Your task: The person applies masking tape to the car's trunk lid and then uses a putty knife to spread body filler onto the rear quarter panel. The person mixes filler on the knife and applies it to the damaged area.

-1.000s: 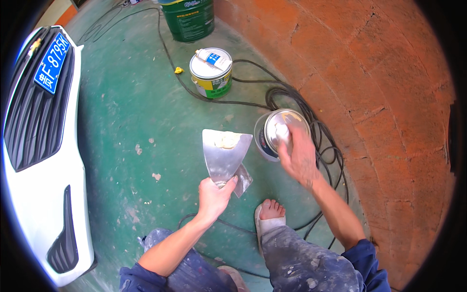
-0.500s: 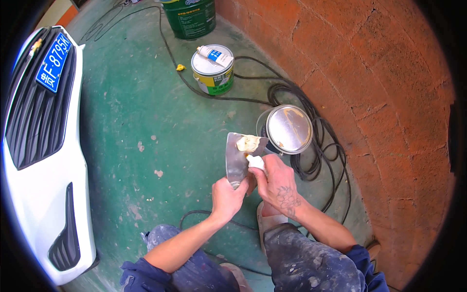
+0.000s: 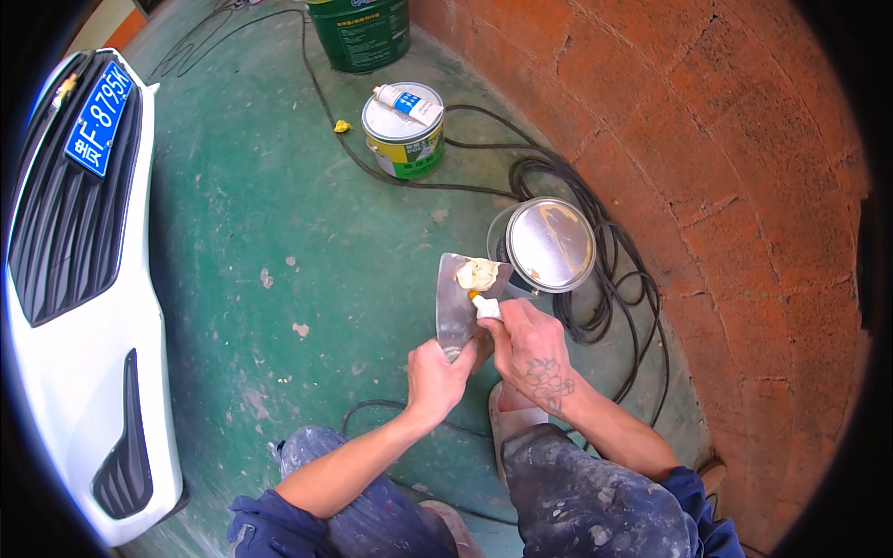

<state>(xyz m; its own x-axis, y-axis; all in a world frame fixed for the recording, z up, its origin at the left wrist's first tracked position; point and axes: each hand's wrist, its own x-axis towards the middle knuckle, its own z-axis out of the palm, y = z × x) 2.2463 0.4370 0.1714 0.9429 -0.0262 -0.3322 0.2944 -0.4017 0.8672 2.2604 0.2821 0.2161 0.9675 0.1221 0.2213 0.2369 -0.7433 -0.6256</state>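
My left hand [image 3: 435, 377] is closed on the handle of a metal scraper [image 3: 451, 302], whose broad blade carries a lump of cream paste [image 3: 476, 274]. My right hand [image 3: 530, 349] grips a small white tube [image 3: 488, 307] over the blade, its nozzle at a small yellow-orange dab just below the paste. Beyond both hands stands a round tin [image 3: 549, 246] with a smeared silver lid. Farther back, another white tube [image 3: 406, 104] lies on a green-and-yellow bucket [image 3: 409, 153].
A white car's front bumper [image 3: 88, 391] runs along the left. A large green bucket [image 3: 358, 37] stands at the back. Coiled black cable [image 3: 628, 279] lies on the green floor [image 3: 260, 232], beside an orange block wall [image 3: 744, 232] curving along the right.
My right hand has left the tin's lid and moved down-left to the blade with the small tube in it. My left hand has shifted right, bringing the scraper toward my right hand.
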